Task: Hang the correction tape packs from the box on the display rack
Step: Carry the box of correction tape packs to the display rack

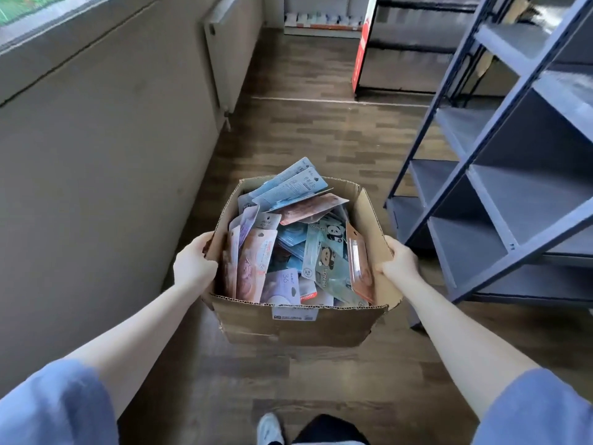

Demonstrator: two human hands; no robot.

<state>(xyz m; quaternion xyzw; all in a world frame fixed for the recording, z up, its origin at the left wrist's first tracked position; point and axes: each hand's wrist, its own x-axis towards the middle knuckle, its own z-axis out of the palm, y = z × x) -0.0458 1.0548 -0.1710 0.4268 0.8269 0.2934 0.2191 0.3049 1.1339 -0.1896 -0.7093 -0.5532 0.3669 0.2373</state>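
A cardboard box [298, 322] is held in the middle of the frame, above a wood-patterned floor [288, 123]. It is gripped at both sides: the left hand [194, 263] is curled round the left wall near its top edge, and the right hand [399, 261] is curled round the right wall in the same way. Both forearms are stretched forward from the lower corners of the frame, with blue sleeves [54, 409] seen at the bottom edge.

The box is open at the top and is filled with correction tape packs [288, 252], which are piled loosely at mixed angles. Blue packs [288, 184] are seen sticking up over the far rim, a brown one [308, 208] is laid flat just below them, packs with a panda print [330, 236] are found right of centre, and pink and lilac packs are stood on edge along the left and near sides. A white label [295, 313] is seen on the near wall of the box, just under the rim.

At the right of the frame a dark blue shelving rack [500, 194] is seen, standing on the floor close to the right hand. A grey wall [96, 175] fills the left of the frame, with a radiator [221, 56] fixed to it at the upper centre. A red and white panel [364, 43] is seen at the top, right of centre. A shoe [269, 428] is visible at the bottom edge.
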